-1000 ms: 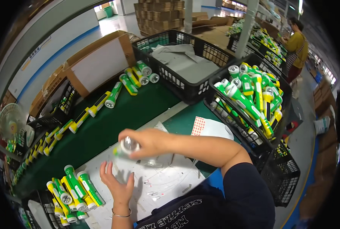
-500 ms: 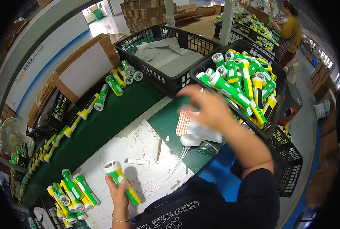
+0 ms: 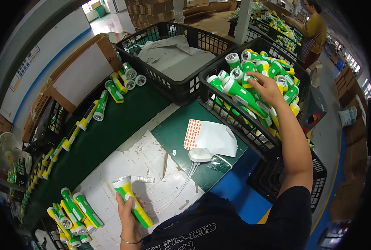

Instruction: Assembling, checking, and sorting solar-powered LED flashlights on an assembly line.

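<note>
My left hand (image 3: 128, 210) is closed around a green and yellow flashlight (image 3: 132, 203), holding it tilted above the white work surface with its white lens end pointing up and left. Over on the right, my right hand (image 3: 266, 88) reaches into a black plastic crate (image 3: 239, 124) piled with similar flashlights. Its fingers are apart, the fingertips against a green flashlight (image 3: 248, 68) on top of the pile. Whether they grip it is hard to see. A loose cluster of flashlights (image 3: 74, 212) lies left of my left hand.
A second black crate (image 3: 164, 77) holds grey sheets. A white pouch (image 3: 218, 135) and a white adapter with cables (image 3: 200, 155) lie on the green table. Flashlights line the dark green belt (image 3: 123, 121). A person (image 3: 312, 31) stands at the far right beside more crates.
My right hand has moved from over the white pouch to the right, onto the flashlights in the crate. The left hand keeps its flashlight, and the view has shifted slightly.
</note>
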